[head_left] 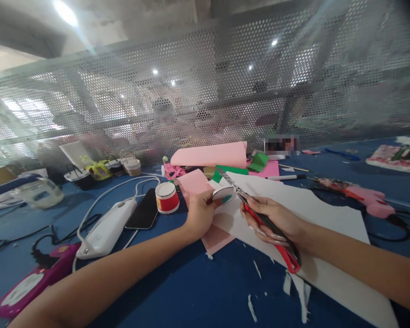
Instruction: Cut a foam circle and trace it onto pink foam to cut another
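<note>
My left hand [198,210] is closed around a small white paper cut-out [223,193] with a teal patch on it, held just above the blue table. My right hand [276,221] grips red-handled scissors [259,218]; their blades point up and left, and touch the cut-out's edge. Under both hands lie a large white sheet [314,214] and a pink sheet [195,182].
A red-and-white tape roll [167,197], a black phone [144,215] and a white power bank [105,228] with cables lie to the left. Pink rolled paper [210,156], green paper [258,161], a pen [287,177] and a pink glue gun [362,197] lie behind. White scraps [295,287] litter the table. A perforated metal screen [225,82] backs it.
</note>
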Demonstrator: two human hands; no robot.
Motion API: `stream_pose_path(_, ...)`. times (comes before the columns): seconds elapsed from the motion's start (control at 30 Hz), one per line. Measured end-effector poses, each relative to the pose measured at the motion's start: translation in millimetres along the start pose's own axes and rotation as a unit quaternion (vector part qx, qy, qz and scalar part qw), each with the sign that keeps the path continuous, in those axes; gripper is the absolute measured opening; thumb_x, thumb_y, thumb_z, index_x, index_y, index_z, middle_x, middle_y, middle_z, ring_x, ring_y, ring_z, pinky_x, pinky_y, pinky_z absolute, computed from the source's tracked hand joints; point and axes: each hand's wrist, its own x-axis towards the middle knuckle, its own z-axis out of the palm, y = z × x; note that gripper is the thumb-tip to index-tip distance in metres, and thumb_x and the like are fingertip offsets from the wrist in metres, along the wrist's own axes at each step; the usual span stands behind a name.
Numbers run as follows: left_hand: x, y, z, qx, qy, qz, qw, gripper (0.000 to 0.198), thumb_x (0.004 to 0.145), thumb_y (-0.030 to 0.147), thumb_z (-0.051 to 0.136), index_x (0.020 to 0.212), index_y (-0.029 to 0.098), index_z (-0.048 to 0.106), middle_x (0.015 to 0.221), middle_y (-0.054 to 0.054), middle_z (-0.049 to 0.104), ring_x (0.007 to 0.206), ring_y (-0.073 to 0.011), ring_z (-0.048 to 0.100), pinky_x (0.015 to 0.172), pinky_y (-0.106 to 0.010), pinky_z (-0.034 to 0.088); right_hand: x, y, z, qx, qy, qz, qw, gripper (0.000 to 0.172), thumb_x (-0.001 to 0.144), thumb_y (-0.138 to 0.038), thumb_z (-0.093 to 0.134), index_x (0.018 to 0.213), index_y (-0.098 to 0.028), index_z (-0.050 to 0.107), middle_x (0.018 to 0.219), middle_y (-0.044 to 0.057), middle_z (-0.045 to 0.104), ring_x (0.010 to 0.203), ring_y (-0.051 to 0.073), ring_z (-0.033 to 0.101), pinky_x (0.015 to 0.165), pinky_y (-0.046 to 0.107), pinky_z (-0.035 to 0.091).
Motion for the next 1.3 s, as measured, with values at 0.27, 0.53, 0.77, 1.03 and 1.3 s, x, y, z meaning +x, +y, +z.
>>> stream_pose_path(0.27,0,2,-0.2,-0.019,0.031,-0.029,0.999,0.019,0.068,0.015,0.062,0.084,0.012,0.072,0.083,-0.007,0.072,0.079,-0.0196,0.063,0.077,-0.033,0.048,2,0,0,-0.006,-0.011,0.004,1.0,0.029,0.09,-0.036,0.048,0.073,-0.014,0.058,0.043,-0.003,0.053,0.02,0.003,0.028,0.023,0.014,0.028)
stream_pose_path(0.53,2,1,-0.8,-0.015,0.046,-0.031,0.998,0.018,0.067,0.014,0.061,0.082,0.012,0.072,0.076,-0.005,0.07,0.071,-0.0169,0.06,0.071,-0.03,0.048,-1,-2,2,-0.01,-0.011,0.013,1.0,0.03,0.09,-0.036,0.046,0.073,-0.014,0.057,0.044,-0.003,0.052,0.019,0.003,0.027,0.022,0.015,0.025)
stream_pose_path(0.77,-2,10,0.7,0.044,0.011,0.002,0.999,0.018,0.068,0.015,0.062,0.082,0.014,0.073,0.076,-0.003,0.072,0.072,-0.0169,0.06,0.069,-0.028,0.048,0,1,0,-0.006,-0.005,0.007,1.0,0.027,0.09,-0.034,0.047,0.075,-0.015,0.057,0.046,-0.003,0.054,0.021,0.004,0.03,0.023,0.015,0.029)
stream_pose_path(1.03,4,0,-0.3,-0.046,0.051,-0.043,0.997,0.019,0.065,0.017,0.065,0.083,0.012,0.07,0.075,-0.004,0.07,0.072,-0.0172,0.06,0.07,-0.03,0.047,0,-2,3,-0.014,-0.006,0.008,1.0,0.027,0.089,-0.036,0.048,0.074,-0.015,0.056,0.046,-0.004,0.053,0.02,0.003,0.028,0.022,0.015,0.027)
stream_pose_path(1.3,-4,15,1.5,0.052,0.02,0.016,0.998,0.02,0.069,0.011,0.06,0.083,0.015,0.073,0.077,-0.003,0.072,0.073,-0.0167,0.061,0.069,-0.028,0.049,-1,-1,2,-0.016,0.0,0.004,1.0,0.027,0.088,-0.038,0.051,0.073,-0.016,0.055,0.044,-0.004,0.053,0.022,0.004,0.03,0.023,0.015,0.029)
